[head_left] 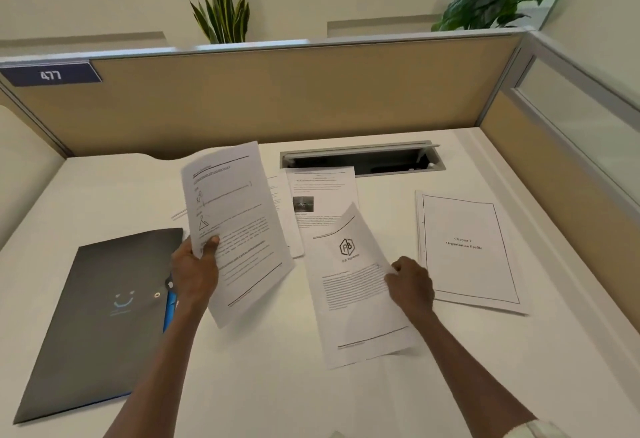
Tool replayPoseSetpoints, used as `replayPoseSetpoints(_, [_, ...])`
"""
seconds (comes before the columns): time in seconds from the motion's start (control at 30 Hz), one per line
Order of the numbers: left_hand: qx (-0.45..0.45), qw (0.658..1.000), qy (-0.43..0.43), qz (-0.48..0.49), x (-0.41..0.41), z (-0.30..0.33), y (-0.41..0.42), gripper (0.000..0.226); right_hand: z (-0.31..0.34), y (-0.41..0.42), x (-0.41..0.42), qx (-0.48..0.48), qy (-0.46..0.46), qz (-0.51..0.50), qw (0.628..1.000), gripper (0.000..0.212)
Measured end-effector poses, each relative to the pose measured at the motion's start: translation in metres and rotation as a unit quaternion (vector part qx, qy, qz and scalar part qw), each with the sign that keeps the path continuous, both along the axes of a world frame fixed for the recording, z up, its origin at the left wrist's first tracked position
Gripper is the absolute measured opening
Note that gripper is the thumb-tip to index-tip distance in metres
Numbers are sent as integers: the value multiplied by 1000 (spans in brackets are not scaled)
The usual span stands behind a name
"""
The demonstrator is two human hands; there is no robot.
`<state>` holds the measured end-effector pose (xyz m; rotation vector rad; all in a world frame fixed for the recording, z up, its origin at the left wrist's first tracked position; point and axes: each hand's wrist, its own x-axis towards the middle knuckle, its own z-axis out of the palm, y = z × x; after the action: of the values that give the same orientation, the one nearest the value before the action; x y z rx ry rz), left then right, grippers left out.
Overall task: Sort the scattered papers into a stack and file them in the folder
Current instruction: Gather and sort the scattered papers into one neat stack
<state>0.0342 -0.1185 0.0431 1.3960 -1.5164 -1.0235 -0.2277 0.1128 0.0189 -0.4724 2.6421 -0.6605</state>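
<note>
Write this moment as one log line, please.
left hand: holds sheet | right hand: gripping logo page | folder: closed

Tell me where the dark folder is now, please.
In the head view the dark folder lies closed on the desk's left side, just left of the left hand, which holds up a printed sheet.
</note>
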Motion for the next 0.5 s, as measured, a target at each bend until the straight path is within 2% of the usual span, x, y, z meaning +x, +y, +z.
replayPoseSetpoints(0.1, [-6,1000,-12,-1,-7,-2,-1,13,34,0,-21,-84,45,-25,995,3])
replayPoseSetpoints(0.23, [24,999,-16,-23,-21,0,-3,9,78,-16,-43,-180,73,16,981,9])
replayPoseSetpoints(0.37, [73,994,-34,-68,-36,5,-2,14,98,-44,-44,-240,-36,52,969,19])
replayPoseSetpoints(0.5, [161,978,16,-130,-50,11,4,20,86,-69,-30,-244,-155,71,955,23])
